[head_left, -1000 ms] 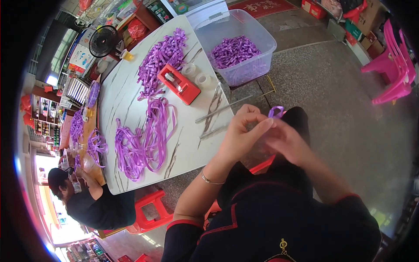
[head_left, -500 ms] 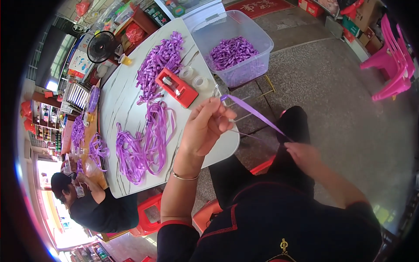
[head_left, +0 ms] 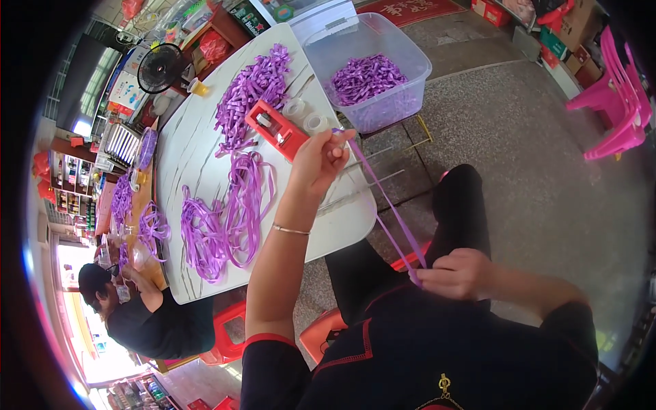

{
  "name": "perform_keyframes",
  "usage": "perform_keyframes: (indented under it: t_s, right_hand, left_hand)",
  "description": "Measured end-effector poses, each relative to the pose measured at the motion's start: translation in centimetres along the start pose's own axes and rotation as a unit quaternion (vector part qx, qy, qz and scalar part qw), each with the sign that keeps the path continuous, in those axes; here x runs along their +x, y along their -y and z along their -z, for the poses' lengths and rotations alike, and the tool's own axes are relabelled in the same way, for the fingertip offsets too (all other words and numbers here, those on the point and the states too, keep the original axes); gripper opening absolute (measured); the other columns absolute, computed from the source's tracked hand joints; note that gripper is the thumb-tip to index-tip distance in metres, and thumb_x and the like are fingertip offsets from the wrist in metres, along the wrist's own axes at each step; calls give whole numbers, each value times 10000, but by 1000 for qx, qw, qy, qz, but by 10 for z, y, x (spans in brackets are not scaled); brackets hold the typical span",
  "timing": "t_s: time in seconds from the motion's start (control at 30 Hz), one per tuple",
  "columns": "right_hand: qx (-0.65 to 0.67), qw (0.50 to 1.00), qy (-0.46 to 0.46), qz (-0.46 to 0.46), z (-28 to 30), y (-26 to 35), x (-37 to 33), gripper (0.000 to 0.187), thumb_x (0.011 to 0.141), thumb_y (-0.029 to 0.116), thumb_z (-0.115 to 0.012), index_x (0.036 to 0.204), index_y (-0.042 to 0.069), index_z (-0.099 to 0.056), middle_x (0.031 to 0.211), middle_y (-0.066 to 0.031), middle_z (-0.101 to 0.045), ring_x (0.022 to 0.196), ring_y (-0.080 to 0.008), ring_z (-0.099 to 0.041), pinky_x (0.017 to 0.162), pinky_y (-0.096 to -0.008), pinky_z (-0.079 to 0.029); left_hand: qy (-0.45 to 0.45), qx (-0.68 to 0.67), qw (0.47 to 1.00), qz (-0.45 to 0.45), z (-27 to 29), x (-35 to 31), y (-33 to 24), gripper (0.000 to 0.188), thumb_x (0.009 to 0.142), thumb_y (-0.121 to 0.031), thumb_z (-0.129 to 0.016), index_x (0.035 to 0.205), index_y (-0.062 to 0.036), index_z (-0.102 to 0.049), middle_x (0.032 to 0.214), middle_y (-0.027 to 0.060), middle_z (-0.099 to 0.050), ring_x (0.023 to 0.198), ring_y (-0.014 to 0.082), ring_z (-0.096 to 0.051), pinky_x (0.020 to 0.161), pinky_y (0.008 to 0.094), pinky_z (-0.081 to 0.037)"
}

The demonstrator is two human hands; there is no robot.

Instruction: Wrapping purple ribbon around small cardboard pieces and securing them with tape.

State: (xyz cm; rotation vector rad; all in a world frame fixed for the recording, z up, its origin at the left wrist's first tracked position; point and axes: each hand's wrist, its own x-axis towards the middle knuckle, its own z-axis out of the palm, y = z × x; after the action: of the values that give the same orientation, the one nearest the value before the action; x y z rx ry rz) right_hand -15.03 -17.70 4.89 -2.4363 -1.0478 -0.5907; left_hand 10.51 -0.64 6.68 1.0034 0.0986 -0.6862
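Note:
A long purple ribbon (head_left: 383,188) runs slantwise between my two hands, beside the table's right edge. My left hand (head_left: 321,164) is up over that edge with its fingers closed on the ribbon's upper end. Lower down, in front of my lap, my right hand (head_left: 456,273) pinches the lower part, where two strands come together. Just behind my left hand lie a red tape dispenser (head_left: 277,130) and a small clear cup (head_left: 316,124). Two bundles of long purple ribbons (head_left: 246,205) lie on the white table (head_left: 328,212) to the left of my left forearm.
Short folded purple ribbons (head_left: 256,89) form a heap at the table's far side. A clear plastic bin (head_left: 410,68) beyond the right corner holds many more. Another person (head_left: 154,321) sits at the left by a second table. A pink chair (head_left: 615,102) stands far right.
My left hand has moved up and slightly away. My right hand has come down and left toward my lap, and the ribbon now hangs steeper, with two strands showing.

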Motion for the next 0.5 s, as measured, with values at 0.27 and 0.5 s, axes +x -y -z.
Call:
perform_keyframes:
  t_s: [0.27, 0.5]
  right_hand:
    - [-1, 998, 20, -59, 9, -12, -22, 117, 709, 145, -630, 811, 90, -622, 830, 0, -590, 714, -120, -564, 546, -242, -423]
    - [-34, 992, 36, -118, 11, -22, -29, 138, 694, 136, -640, 815, 74, -619, 806, -16, -595, 690, -150, -568, 551, -281, -430]
  left_hand:
    - [29, -44, 997, 48, 10, -3, -9, 186, 866, -102, -470, 716, 8, -480, 934, 226, -598, 459, 52, -397, 487, 199, -440]
    - [20, 15, 999, 24, 19, -27, -18, 196, 870, -106, -469, 708, 3, -483, 905, 230, -603, 417, 50, -367, 431, 175, -413]
